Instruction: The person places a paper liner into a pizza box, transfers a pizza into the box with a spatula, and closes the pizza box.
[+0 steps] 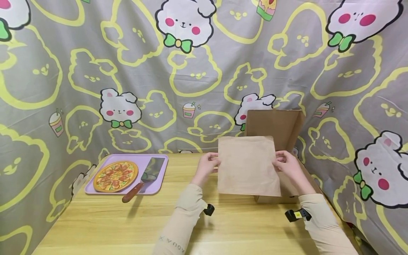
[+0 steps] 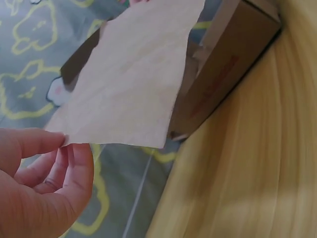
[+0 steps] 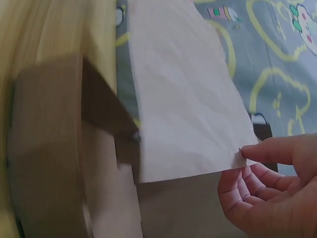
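A square sheet of brown paper [image 1: 247, 168] is held up between both hands, above the wooden table. My left hand [image 1: 207, 166] pinches its left edge between thumb and fingers, as the left wrist view also shows with the left hand [image 2: 54, 183]. At the opposite edge my right hand [image 1: 288, 168] pinches the paper; in the right wrist view the thumb of the right hand [image 3: 267, 183] lies on top. Behind the sheet stands an open cardboard box [image 1: 274, 124], its lid upright and much of its base hidden by the paper.
At the left of the wooden table [image 1: 178, 226] lies a purple tray [image 1: 163, 177]. It bears a pizza [image 1: 116, 176] and a pizza server [image 1: 153, 170] whose brown handle sticks out over the front rim. A patterned grey curtain [image 1: 204, 102] hangs behind and at both sides.
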A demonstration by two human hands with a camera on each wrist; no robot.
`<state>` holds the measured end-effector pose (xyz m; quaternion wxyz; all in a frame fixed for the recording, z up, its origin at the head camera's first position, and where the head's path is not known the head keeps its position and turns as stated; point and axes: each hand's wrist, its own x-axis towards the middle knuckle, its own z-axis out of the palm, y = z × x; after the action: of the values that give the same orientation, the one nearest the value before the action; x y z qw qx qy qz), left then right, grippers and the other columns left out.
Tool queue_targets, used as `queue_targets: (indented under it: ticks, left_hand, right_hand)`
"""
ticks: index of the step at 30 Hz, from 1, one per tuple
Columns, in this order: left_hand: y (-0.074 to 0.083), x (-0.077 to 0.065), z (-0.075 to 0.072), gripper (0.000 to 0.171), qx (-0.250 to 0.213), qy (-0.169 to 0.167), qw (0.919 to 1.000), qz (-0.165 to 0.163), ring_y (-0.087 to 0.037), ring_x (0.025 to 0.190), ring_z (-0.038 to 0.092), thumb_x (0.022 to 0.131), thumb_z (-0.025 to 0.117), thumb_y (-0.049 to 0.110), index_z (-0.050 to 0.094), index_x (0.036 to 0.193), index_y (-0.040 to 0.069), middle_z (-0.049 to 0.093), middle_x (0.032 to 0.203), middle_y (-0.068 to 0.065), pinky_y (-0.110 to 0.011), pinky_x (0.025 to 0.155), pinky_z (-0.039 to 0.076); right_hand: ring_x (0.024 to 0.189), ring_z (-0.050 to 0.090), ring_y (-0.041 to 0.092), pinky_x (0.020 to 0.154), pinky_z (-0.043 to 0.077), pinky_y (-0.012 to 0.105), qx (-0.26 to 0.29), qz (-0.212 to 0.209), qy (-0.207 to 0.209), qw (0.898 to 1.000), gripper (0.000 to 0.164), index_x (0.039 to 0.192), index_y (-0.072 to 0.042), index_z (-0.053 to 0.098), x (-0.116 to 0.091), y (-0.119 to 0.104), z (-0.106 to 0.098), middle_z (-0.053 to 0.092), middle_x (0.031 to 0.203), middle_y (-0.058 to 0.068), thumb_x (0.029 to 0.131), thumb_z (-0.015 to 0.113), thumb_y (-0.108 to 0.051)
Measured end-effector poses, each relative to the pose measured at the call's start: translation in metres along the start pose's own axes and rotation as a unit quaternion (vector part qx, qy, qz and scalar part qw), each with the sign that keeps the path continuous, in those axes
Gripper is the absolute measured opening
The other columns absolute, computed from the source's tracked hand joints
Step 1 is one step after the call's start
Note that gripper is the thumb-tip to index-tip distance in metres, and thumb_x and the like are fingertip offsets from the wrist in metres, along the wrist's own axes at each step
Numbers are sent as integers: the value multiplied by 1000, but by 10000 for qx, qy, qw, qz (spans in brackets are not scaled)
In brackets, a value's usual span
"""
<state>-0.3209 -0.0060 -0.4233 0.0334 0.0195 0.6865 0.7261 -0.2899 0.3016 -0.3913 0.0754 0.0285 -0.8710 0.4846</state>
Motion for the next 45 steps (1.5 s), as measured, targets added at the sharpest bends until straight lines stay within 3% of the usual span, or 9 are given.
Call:
queue_targets:
  ticks: [7,12,23,26,30,33,37,41,45]
  left_hand:
    - [-3,10,36,28,-89,-206,9996,-141,-11,69,57,85,61,-1,63,114,-1,57,79,1,-42,74,60]
    - [-4,17,59,26,-38,-351,9989,-298,-13,67,58,85,62,-1,63,111,0,56,78,0,-44,76,60]
    - [-6,31,104,23,-220,-538,9959,-697,-17,70,56,85,60,-7,61,108,-2,56,79,-3,-29,62,57]
    - [-10,34,113,22,-275,-505,9950,-819,-15,65,53,85,59,-8,60,106,-3,55,77,-4,-30,63,57]
    - [-13,36,123,26,-254,-500,9932,-1017,-14,63,53,84,57,-10,58,109,-5,58,79,-6,-37,71,60]
    - [-14,35,127,33,-147,-510,9924,-1112,-18,70,57,84,57,-9,54,117,-7,58,86,-8,-42,80,60]
    - [-16,34,131,48,-68,-609,9909,-1200,-29,97,63,83,60,-2,46,127,-9,58,112,-17,-46,86,58]
    - [-18,33,135,60,-173,-769,9885,-1290,-41,123,54,83,61,3,39,137,-8,49,139,-23,-52,95,52]
    - [-19,31,141,61,-219,-918,9878,-1235,-42,133,45,85,61,7,40,141,-7,43,147,-22,-56,103,45]
  right_hand:
    - [68,57,2,64,55,22,-187,78,81,9998,37,123,13,46,0,19,-28,60,86,5,91,57,-3]
    - [65,54,4,60,53,24,-119,262,176,9994,36,122,14,45,2,35,-43,56,81,-1,91,56,-2]
    - [73,54,6,60,51,25,-863,614,428,9935,42,124,14,49,17,58,-75,61,102,23,90,56,-10]
    - [72,54,10,58,49,26,-973,676,499,9917,43,124,15,50,21,66,-78,57,112,32,89,55,-9]
    - [70,53,11,57,47,26,-1107,747,613,9891,41,121,15,53,27,74,-78,58,109,31,87,55,-8]
    - [74,53,15,58,46,25,-1147,845,680,9875,40,119,14,55,31,76,-76,59,107,29,85,56,-7]
    - [86,55,32,63,42,27,-1410,915,732,9830,37,114,14,57,33,81,-73,58,110,33,84,57,-7]
    - [93,54,42,67,40,31,-1717,914,713,9783,34,110,14,57,34,87,-71,58,110,36,83,57,-8]
    - [94,53,44,69,40,35,-1861,938,771,9750,33,107,14,58,34,93,-68,58,108,36,81,55,-6]
